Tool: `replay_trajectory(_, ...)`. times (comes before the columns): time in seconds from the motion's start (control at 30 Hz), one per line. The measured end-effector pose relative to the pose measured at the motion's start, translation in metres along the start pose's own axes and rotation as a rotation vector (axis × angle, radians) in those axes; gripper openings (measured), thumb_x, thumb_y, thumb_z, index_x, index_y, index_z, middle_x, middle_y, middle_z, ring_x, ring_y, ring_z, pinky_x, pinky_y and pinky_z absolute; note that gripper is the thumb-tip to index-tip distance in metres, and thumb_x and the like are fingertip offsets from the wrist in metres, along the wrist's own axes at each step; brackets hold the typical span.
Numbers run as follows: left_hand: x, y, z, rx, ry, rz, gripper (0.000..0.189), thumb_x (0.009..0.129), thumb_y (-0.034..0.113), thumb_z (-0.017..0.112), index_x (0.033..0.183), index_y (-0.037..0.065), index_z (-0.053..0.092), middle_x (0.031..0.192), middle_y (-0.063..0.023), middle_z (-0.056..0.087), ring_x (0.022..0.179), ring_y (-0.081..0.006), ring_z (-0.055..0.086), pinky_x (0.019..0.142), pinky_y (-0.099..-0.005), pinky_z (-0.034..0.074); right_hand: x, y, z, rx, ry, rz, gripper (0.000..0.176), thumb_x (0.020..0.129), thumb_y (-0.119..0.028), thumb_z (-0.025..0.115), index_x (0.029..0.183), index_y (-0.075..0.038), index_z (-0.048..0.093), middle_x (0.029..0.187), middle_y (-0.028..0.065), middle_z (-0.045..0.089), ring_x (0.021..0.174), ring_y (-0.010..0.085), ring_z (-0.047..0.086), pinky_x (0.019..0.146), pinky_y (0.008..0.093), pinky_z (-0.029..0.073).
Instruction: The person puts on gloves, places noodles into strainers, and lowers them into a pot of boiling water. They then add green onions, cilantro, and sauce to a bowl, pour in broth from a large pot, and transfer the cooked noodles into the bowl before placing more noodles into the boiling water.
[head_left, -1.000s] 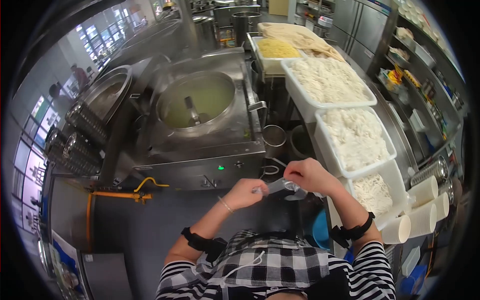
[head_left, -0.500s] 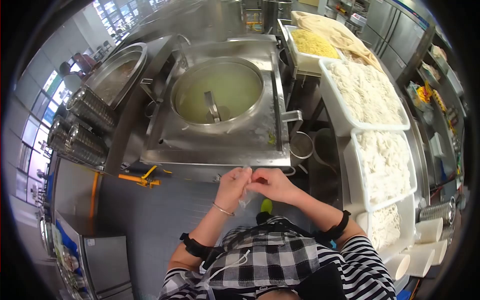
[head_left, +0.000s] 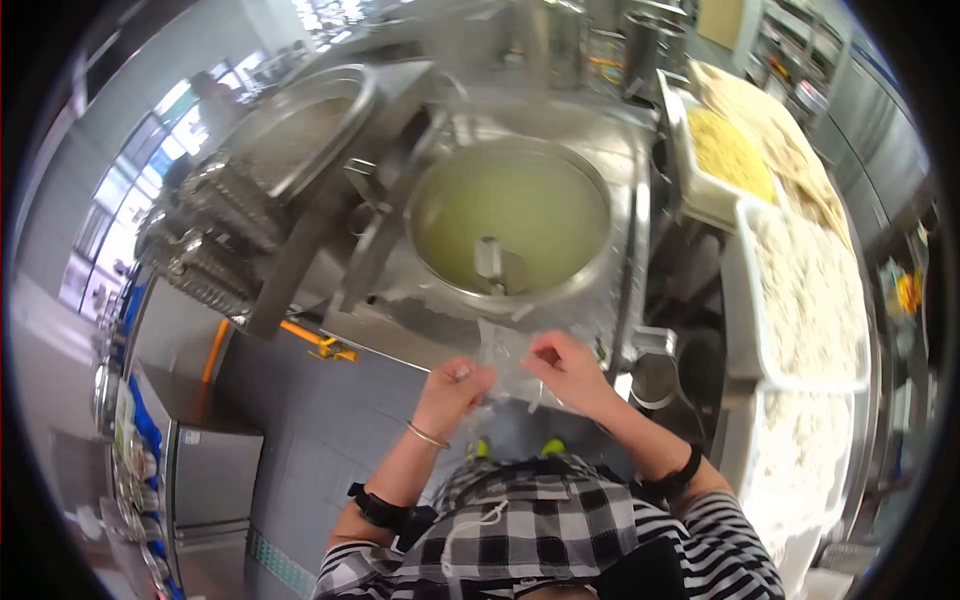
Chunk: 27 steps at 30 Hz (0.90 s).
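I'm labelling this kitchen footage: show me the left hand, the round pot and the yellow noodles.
Left hand [head_left: 450, 392]: head view, back of the hand.
Round pot [head_left: 508, 144]: head view, far rim.
Yellow noodles [head_left: 728, 152]: head view, middle.

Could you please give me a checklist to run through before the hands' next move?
1. Left hand gripping the clear plastic bag: ok.
2. Right hand gripping it too: cannot tell, the film is blurred at the fingers.
3. Bag mouth open: cannot tell.
4. Both hands clear of the round pot: ok, they are on its near side.
5. White noodles uncovered: ok.
6. Liquid hot: cannot tell.
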<state>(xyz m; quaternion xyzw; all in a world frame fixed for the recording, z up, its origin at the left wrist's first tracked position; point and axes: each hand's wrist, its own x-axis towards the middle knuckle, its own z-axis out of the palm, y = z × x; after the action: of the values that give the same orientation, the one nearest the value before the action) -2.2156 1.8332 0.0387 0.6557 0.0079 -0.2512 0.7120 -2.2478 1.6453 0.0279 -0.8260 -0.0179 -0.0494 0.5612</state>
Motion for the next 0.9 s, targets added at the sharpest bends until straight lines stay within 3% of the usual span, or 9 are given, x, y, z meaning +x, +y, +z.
replay_trajectory(0.07,0.005,0.007,-0.008,0.017,0.01,0.036,0.015,0.073,0.01,0.062,0.065,0.008,0.051,0.054,0.003,0.046,0.044,-0.004,0.039,0.038,-0.0173,0.028,0.021,-0.01,0.012,-0.004,0.03,-0.045,0.024,0.074,-0.025,0.062,0.076,-0.002,0.054,0.059,0.0064,0.055,0.052,0.0126,0.05,0.049,0.0255,0.04)
replay_trajectory(0.13,0.007,0.013,-0.02,0.037,0.024,0.062,0.015,0.073,0.009,0.062,0.064,0.008,0.05,0.054,0.003,0.046,0.044,-0.0043,0.04,0.038,-0.0173,0.029,0.033,-0.026,0.023,0.165,-0.358,0.249,0.021,0.075,-0.023,0.061,0.076,-0.003,0.054,0.058,0.0023,0.053,0.052,0.0084,0.048,0.048,0.0233,0.039)
replay_trajectory(0.17,0.009,0.017,-0.027,0.051,-0.024,0.095,0.015,0.073,0.008,0.062,0.064,0.008,0.05,0.054,0.0029,0.046,0.045,-0.0045,0.04,0.039,-0.0177,0.029,0.039,-0.029,0.029,0.157,-0.393,0.21,0.021,0.075,-0.023,0.061,0.076,-0.003,0.054,0.058,0.0023,0.053,0.052,0.0084,0.048,0.048,0.0233,0.039)
replay_trajectory(0.23,0.012,0.029,-0.05,0.054,-0.029,0.164,0.015,0.073,0.006,0.061,0.064,0.009,0.05,0.054,0.0027,0.046,0.046,-0.0047,0.04,0.039,-0.018,0.03,0.055,-0.033,0.037,0.324,-0.367,0.24,0.019,0.075,-0.021,0.061,0.073,-0.004,0.053,0.058,-0.0012,0.051,0.053,0.0052,0.046,0.048,0.0213,0.037)
replay_trajectory(0.47,-0.013,0.084,-0.117,-0.213,0.115,0.36,0.013,0.074,0.006,0.06,0.068,0.008,0.049,0.061,0.0027,0.049,0.051,-0.0055,0.043,0.044,-0.0196,0.032,0.092,-0.087,0.046,0.117,-0.275,0.073,0.018,0.074,-0.016,0.062,0.069,-0.002,0.052,0.057,-0.0018,0.05,0.052,0.0044,0.045,0.047,0.0197,0.037)
replay_trajectory(0.53,-0.038,0.117,-0.115,0.32,0.26,0.76,0.014,0.071,0.006,0.062,0.068,0.005,0.049,0.06,0.0003,0.05,0.054,-0.0074,0.046,0.047,-0.0218,0.036,0.09,-0.132,0.048,0.066,-0.336,-0.23,0.016,0.073,-0.013,0.063,0.069,-0.003,0.052,0.057,0.0005,0.051,0.051,0.005,0.046,0.046,0.0198,0.037)
replay_trajectory(0.67,-0.085,0.176,-0.116,0.464,0.026,1.149,0.012,0.067,0.002,0.063,0.065,0.003,0.051,0.06,-0.0058,0.051,0.05,-0.0179,0.05,0.045,-0.0263,0.039,0.08,-0.213,0.039,0.077,-0.367,-0.53,0.015,0.067,-0.01,0.067,0.068,-0.005,0.053,0.061,0.003,0.053,0.047,0.0079,0.049,0.042,0.0203,0.038)
replay_trajectory(0.8,-0.106,0.196,-0.117,0.536,-0.161,1.214,0.012,0.061,0.001,0.063,0.067,0.002,0.052,0.062,-0.0098,0.055,0.047,-0.0222,0.052,0.044,-0.0283,0.042,0.078,-0.226,0.036,0.078,-0.363,-0.916,0.021,0.061,-0.008,0.07,0.074,-0.005,0.055,0.061,0.0003,0.053,0.044,0.0093,0.048,0.039,0.02,0.038)
replay_trajectory(0.9,-0.081,0.184,-0.114,0.652,-0.023,1.28,0.011,0.067,0.004,0.062,0.066,0.004,0.051,0.06,-0.0068,0.051,0.049,-0.0225,0.049,0.043,-0.0286,0.039,0.078,-0.215,0.033,-0.082,-0.148,-0.785,0.024,0.06,-0.007,0.069,0.079,-0.004,0.055,0.077,0.0072,0.054,0.058,0.0152,0.054,0.051,0.0228,0.043)
